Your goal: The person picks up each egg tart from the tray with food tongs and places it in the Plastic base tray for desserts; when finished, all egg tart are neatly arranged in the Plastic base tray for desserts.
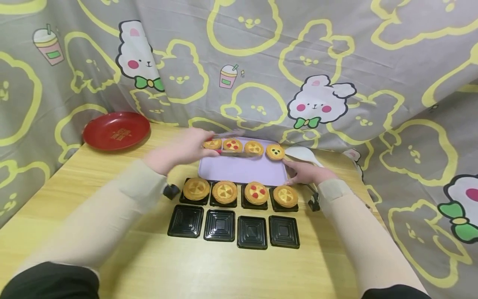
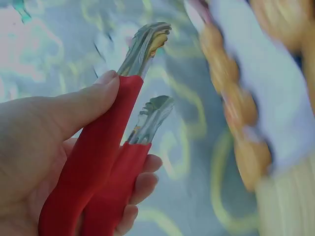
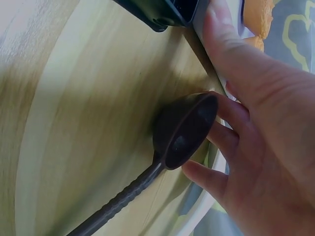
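Observation:
In the head view, my left hand point(image 1: 183, 149) grips red-handled tongs point(image 1: 224, 153) over the left part of a lavender tray point(image 1: 242, 170). The metal tips point(image 2: 147, 46) stand apart with nothing between them in the left wrist view. Beneath lies a row of several egg tarts, one with red topping point(image 1: 232, 145) and one with dark dots point(image 1: 275, 152) at the right end. My right hand point(image 1: 308, 172) holds the tray's right end, thumb at the rim in the right wrist view. A dark scoop point(image 3: 184, 132) with a ribbed handle overlaps its other fingers there.
In front of the tray, several tarts sit on black square bases, one topped with red point(image 1: 255, 193). Nearer me is a row of bare black bases point(image 1: 220, 225). A red plate point(image 1: 116, 131) stands back left; a white spoon point(image 1: 302, 153) lies behind my right hand. A patterned curtain point(image 1: 254, 62) hangs behind.

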### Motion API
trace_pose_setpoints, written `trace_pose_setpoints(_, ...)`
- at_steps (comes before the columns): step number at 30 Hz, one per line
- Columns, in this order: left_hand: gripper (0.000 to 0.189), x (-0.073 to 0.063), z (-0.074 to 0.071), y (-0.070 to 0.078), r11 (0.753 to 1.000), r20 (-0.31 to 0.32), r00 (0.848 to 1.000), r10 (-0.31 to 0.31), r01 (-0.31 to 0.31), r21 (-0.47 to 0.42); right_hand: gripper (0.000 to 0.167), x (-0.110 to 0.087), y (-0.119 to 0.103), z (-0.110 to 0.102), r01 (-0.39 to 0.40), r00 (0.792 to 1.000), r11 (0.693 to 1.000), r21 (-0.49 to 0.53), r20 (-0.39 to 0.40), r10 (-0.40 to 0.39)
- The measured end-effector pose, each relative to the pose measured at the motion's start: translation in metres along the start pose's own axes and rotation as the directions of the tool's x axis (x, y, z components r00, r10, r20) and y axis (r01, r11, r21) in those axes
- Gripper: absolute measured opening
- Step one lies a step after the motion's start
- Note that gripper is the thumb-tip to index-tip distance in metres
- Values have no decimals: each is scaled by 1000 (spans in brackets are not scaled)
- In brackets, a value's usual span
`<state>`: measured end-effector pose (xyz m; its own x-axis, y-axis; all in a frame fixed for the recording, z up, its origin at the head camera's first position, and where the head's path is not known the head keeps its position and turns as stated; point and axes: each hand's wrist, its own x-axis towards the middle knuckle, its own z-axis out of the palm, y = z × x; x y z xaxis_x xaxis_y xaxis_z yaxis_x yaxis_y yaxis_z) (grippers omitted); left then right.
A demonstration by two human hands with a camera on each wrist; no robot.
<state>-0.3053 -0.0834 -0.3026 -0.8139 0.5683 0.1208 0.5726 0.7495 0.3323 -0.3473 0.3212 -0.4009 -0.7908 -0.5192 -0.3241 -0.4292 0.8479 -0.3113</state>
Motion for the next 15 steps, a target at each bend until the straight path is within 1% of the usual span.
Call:
trace_pose_setpoints(1, 52, -3, -4, -11, 999, -1, 999, -42, 42, 21, 96, 0, 1, 0, 3, 1000, 1000, 3, 3, -3)
trace_pose_setpoints(2, 54, -6, -7, -22, 996, -3, 997, -79, 79, 49, 96, 0, 1, 0, 0, 1000, 1000, 4, 7, 0)
trace_pose_setpoints(3, 57, -8, -10, -32, 991, 0, 994, -111, 110, 72, 96, 0, 1, 1, -5, 1000, 1000, 3, 11, 5)
trace_pose_setpoints(4, 55, -11, -12, -42, 987, 4, 990, -141, 140, 83, 96, 0, 1, 0, -10, 1000, 1000, -3, 15, 10)
trace_pose_setpoints(6, 52, -15, -13, -61, 980, 11, 984, -179, 177, 91, 97, 0, 0, -2, -13, 1000, 1000, -25, 18, 13)
trace_pose_setpoints(8, 47, -18, -10, -76, 978, 12, 981, -195, 193, 84, 97, 0, -1, -4, -26, 999, 999, -46, 21, 27)
trace_pose_setpoints(11, 41, -20, -1, -94, 981, 9, 982, -190, 189, 49, 96, 0, -4, -7, -37, 999, 997, -62, 32, 39)
trace_pose_setpoints(15, 33, -15, 12, -107, 985, 23, 985, -172, 172, 3, 96, 0, -6, -6, -43, 998, 998, -47, 49, 45)
